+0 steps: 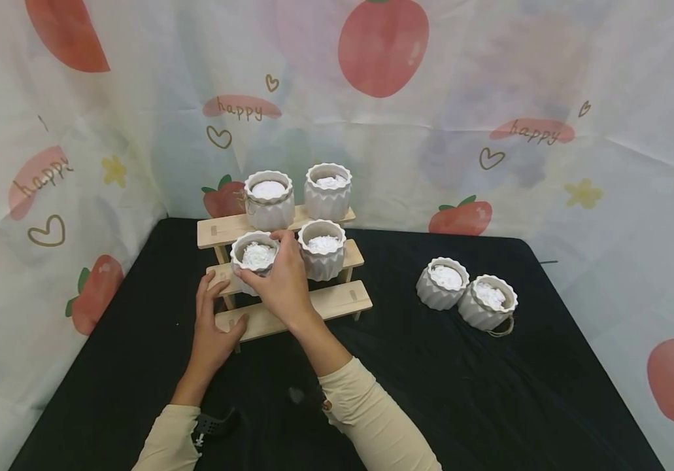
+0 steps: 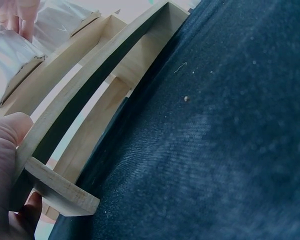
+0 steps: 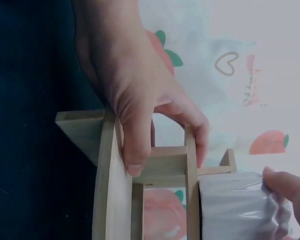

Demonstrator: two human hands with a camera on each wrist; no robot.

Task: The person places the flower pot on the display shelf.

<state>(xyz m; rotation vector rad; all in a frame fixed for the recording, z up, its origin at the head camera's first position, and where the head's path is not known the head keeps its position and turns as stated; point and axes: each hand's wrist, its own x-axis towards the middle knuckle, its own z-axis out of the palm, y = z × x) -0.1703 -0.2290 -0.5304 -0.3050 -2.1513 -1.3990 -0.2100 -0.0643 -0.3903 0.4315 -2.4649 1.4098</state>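
A wooden three-step stand (image 1: 337, 301) rises on the black cloth. My left hand (image 1: 213, 340) grips its left end, thumb on the lowest board and fingers at the middle one; the right wrist view shows this left hand (image 3: 140, 95) from the side. My right hand (image 1: 286, 284) pinches the rim of a white fluted pot (image 1: 235, 260) with white filling, at the left of the middle step. In the right wrist view this pot (image 3: 235, 205) sits against the board. Beside it on the same step is another white pot (image 1: 323, 267).
On the top step stand two more pots, a left pot (image 1: 272, 214) with twine round it and a right pot (image 1: 327, 201). Farther right on the black cloth (image 1: 431, 386) are a pot (image 1: 438, 297) and a twine-tied pot (image 1: 478, 316). A printed curtain (image 1: 407, 150) hangs behind.
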